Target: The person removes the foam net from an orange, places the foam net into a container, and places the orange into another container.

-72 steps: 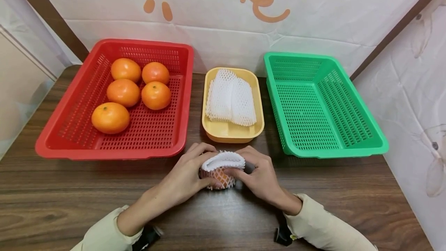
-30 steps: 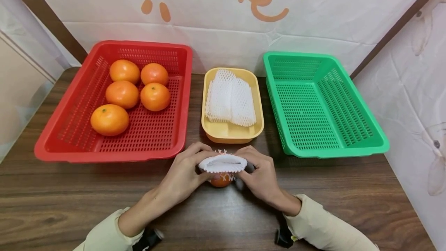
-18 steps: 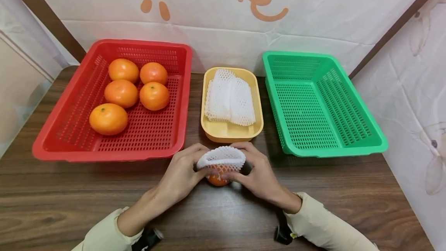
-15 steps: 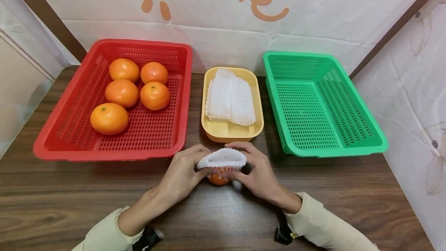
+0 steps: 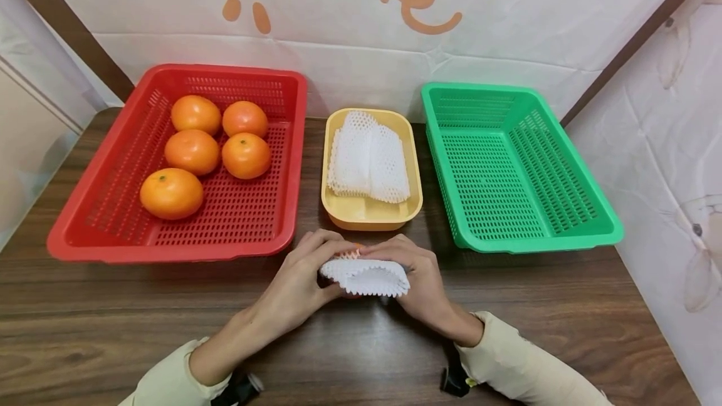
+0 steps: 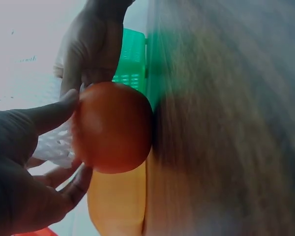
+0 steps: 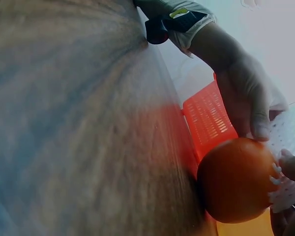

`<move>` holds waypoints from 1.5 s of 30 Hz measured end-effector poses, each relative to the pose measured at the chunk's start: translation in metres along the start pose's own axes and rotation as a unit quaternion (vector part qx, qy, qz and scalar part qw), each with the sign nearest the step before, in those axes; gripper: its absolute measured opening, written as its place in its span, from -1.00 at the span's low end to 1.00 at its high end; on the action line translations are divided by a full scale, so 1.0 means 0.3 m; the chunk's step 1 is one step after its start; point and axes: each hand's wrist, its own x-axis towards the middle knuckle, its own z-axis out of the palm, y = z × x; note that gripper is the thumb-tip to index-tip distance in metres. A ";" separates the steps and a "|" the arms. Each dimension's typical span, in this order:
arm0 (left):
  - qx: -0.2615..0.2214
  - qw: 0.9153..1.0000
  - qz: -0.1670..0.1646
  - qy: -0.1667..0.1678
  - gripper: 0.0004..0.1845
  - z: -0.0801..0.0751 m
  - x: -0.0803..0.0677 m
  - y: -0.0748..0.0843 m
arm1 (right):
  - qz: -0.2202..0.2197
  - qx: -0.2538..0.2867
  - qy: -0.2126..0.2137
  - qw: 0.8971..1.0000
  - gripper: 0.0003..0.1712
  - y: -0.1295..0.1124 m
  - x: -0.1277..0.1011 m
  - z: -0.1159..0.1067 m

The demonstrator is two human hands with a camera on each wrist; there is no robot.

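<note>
An orange point(image 6: 113, 128) rests on the wooden table between the two hands, most of its skin bare in the wrist views. A white foam fruit net point(image 5: 369, 277) sits over its top, its open mouth tipped towards the person and hiding most of the orange in the head view. The left hand point(image 5: 307, 274) pinches the net's left side between thumb and fingers. On the other side, the right hand point(image 5: 420, 277) pinches the net too, its thumb hidden behind the net in the head view. White net tips point(image 7: 275, 179) touch the orange's upper part in the right wrist view.
At the left stands a red basket point(image 5: 175, 250) with several oranges point(image 5: 246, 155). Behind the hands is a yellow tray point(image 5: 366, 208) holding folded foam nets point(image 5: 369, 155). A green basket point(image 5: 491, 187) stands at the right, and a white printed curtain point(image 5: 350, 74) hangs behind.
The net, earlier lower around the orange, now sits on its top. In the last half second its mouth has tipped towards the person, covering the orange's front. Both hands keep hold; the baskets stay put.
</note>
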 end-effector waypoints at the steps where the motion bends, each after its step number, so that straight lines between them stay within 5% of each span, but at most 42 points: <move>1: 0.000 1.000 0.001 -0.005 -0.33 0.001 0.000 -0.001 | 0.004 -0.003 0.002 1.000 -0.78 0.002 -0.002 0.001; 10: -0.031 0.994 -0.081 -0.067 -0.13 0.003 -0.006 -0.002 | 0.038 -0.013 -0.002 0.999 -0.76 -0.009 0.003 -0.003; 16: -0.038 0.986 -0.132 -0.094 -0.25 0.012 0.005 -0.007 | 0.081 -0.067 0.008 0.994 -0.73 -0.028 0.008 -0.021; 22: -0.037 0.985 -0.135 -0.100 -0.31 0.015 0.012 0.000 | 0.102 -0.115 -0.017 0.988 -0.51 -0.076 0.043 -0.070; 27: -0.036 0.984 -0.149 -0.094 -0.26 -0.001 0.002 0.028 | 0.025 -0.151 -0.002 0.988 -0.57 -0.117 0.110 -0.140; 33: -0.031 0.984 -0.156 -0.075 -0.19 -0.035 -0.007 0.071 | -0.036 -0.214 -0.019 0.976 -0.65 -0.155 0.187 -0.222; 45: -0.022 0.996 -0.089 -0.016 -0.22 -0.156 -0.013 0.151 | -0.020 -0.305 -0.100 0.947 -0.74 -0.135 0.306 -0.271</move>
